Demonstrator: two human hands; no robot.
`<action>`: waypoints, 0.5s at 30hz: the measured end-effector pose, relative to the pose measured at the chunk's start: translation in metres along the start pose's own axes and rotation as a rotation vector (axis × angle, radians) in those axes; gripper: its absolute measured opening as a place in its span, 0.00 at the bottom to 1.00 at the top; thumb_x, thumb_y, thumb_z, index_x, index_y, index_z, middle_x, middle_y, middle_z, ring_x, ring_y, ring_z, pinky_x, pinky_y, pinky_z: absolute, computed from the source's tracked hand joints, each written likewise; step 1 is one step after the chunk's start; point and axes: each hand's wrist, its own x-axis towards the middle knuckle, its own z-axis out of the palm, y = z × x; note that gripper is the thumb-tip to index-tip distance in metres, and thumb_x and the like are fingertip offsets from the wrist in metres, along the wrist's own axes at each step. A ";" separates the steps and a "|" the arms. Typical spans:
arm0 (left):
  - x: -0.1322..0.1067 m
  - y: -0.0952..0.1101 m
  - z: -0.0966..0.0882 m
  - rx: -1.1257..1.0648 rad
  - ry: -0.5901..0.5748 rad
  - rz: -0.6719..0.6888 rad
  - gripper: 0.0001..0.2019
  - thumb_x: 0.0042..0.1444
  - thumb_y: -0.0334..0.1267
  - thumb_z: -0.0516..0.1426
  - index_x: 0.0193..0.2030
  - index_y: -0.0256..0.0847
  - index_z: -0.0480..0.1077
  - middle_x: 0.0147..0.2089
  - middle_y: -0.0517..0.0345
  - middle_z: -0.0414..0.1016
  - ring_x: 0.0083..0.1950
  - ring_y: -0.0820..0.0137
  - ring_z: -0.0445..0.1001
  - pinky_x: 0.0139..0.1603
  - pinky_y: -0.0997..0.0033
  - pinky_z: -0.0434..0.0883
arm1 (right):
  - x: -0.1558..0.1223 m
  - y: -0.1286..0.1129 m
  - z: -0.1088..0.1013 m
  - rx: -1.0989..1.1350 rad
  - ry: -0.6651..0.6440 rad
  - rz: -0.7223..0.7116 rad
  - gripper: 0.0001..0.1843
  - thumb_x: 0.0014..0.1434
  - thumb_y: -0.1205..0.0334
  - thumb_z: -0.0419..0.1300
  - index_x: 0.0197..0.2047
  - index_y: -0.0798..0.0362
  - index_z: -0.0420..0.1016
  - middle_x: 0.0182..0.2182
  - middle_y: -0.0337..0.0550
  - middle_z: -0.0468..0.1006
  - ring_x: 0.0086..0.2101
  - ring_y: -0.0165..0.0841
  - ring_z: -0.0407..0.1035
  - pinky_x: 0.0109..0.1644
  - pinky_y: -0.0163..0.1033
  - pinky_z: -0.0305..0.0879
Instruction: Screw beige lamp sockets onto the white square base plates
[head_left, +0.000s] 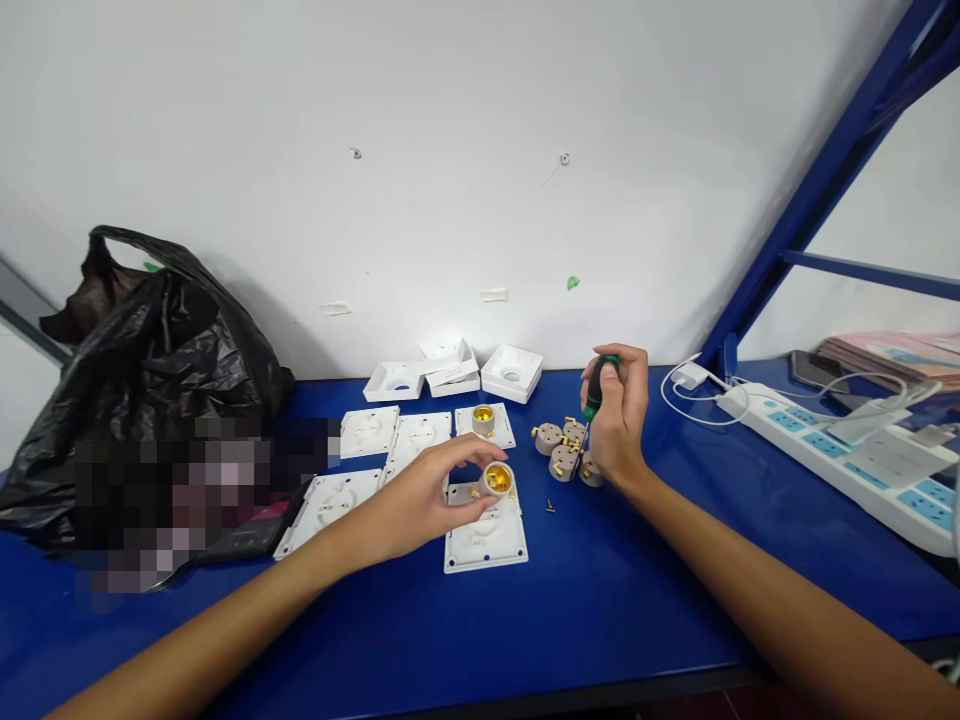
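Observation:
My left hand [439, 492] pinches a round lamp socket [496, 480] with a brass-coloured inside, just over a square white base plate [487, 545]. In my right hand [621, 420] is a screwdriver [600, 385] with a green and black handle, its shaft slanting down among several beige lamp sockets [550, 437]. Whether the tip touches one of them I cannot tell. Small brass screws [550, 507] lie on the blue table between my hands. Behind my left hand, another lamp socket [484, 420] stands on a white plate [504, 425].
More white plates [367, 430] lie to the left, with white square covers [512, 370] behind by the wall. A black plastic bag [165, 350] stands far left on the blue table [465, 640]. On the right are a power strip [840, 450], white cables and a phone [816, 368].

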 end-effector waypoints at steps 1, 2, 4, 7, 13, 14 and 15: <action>-0.001 -0.002 -0.001 -0.010 -0.019 -0.024 0.15 0.66 0.42 0.64 0.58 0.46 0.75 0.55 0.54 0.81 0.55 0.60 0.78 0.60 0.56 0.75 | -0.001 0.000 0.000 -0.004 -0.003 -0.001 0.08 0.76 0.53 0.52 0.52 0.45 0.68 0.34 0.37 0.69 0.24 0.28 0.61 0.24 0.36 0.60; -0.002 -0.002 -0.002 -0.018 -0.051 -0.049 0.15 0.67 0.42 0.64 0.58 0.47 0.76 0.56 0.54 0.81 0.56 0.60 0.78 0.61 0.56 0.74 | -0.001 0.000 0.000 -0.007 -0.003 -0.001 0.08 0.76 0.53 0.52 0.52 0.45 0.68 0.34 0.36 0.69 0.23 0.28 0.61 0.24 0.36 0.59; -0.005 0.000 -0.008 -0.036 -0.108 -0.060 0.15 0.67 0.43 0.65 0.58 0.48 0.76 0.57 0.55 0.81 0.58 0.60 0.78 0.63 0.56 0.74 | -0.001 0.000 0.000 -0.013 0.000 -0.001 0.08 0.76 0.53 0.52 0.52 0.45 0.67 0.34 0.36 0.69 0.23 0.28 0.60 0.24 0.36 0.59; -0.009 0.003 -0.017 -0.023 -0.160 -0.081 0.15 0.68 0.43 0.65 0.59 0.48 0.76 0.57 0.55 0.82 0.58 0.60 0.79 0.64 0.57 0.73 | 0.000 -0.001 -0.001 -0.030 -0.006 -0.015 0.08 0.76 0.53 0.52 0.52 0.45 0.67 0.34 0.37 0.69 0.23 0.28 0.61 0.23 0.36 0.59; -0.017 -0.004 -0.020 -0.010 -0.237 -0.087 0.16 0.71 0.41 0.61 0.63 0.50 0.73 0.63 0.52 0.79 0.62 0.59 0.78 0.64 0.58 0.74 | 0.000 -0.003 -0.002 -0.034 -0.019 -0.025 0.08 0.75 0.52 0.54 0.51 0.44 0.68 0.34 0.37 0.70 0.23 0.28 0.62 0.23 0.36 0.59; -0.018 -0.006 -0.018 -0.005 -0.238 -0.087 0.17 0.71 0.41 0.62 0.64 0.50 0.73 0.64 0.52 0.78 0.63 0.58 0.78 0.64 0.58 0.74 | 0.000 -0.004 -0.002 -0.032 -0.018 -0.023 0.08 0.75 0.52 0.54 0.51 0.44 0.68 0.34 0.37 0.70 0.23 0.28 0.62 0.23 0.36 0.59; -0.019 -0.006 -0.016 0.000 -0.231 -0.087 0.17 0.70 0.42 0.63 0.64 0.50 0.73 0.64 0.52 0.78 0.64 0.58 0.77 0.64 0.58 0.74 | 0.000 -0.004 -0.001 -0.030 -0.018 -0.022 0.07 0.75 0.52 0.55 0.51 0.44 0.69 0.34 0.37 0.71 0.23 0.28 0.62 0.23 0.36 0.59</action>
